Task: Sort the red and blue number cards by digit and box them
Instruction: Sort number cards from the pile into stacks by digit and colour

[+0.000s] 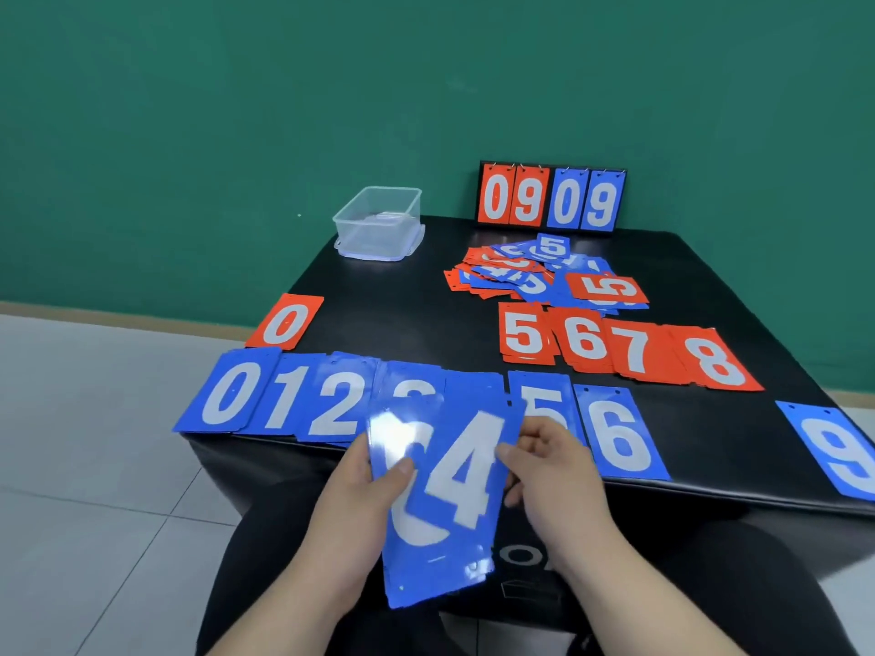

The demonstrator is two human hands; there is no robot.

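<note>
A: Nearest us, two blue cards are up off the counter (402,300). The left hand (374,485) grips the lower blue card (416,537), with the thumb pressed on its glossy face. The right hand (544,466) pinches the right edge of the blue 4 card (466,471) lying over it.

B: What digit is the lower one?

A: I can't tell; the 4 and a patch of glare cover most of it. I'd slide the 4 off sideways first so the two don't cling.

B: And where does the 4 go?

A: Into the blue row (289,395) along the near edge, between the 3 pile (412,390) and the 5 pile (544,400). The held cards hide that slot, so I can't say whether a 4 pile is there already.

B: Anything to watch?

A: The row sits close to the counter's near edge and its piles overlap. Lay the 4 flat, digit up and squared with its neighbours, without nudging the 3s.

B: After that?

A: Plenty is left, I'd judge. The heap (535,272) of mixed cards beyond the red row (584,340) is unsorted. The clear box (379,224) at the far left corner shows no coloured cards inside.
</note>
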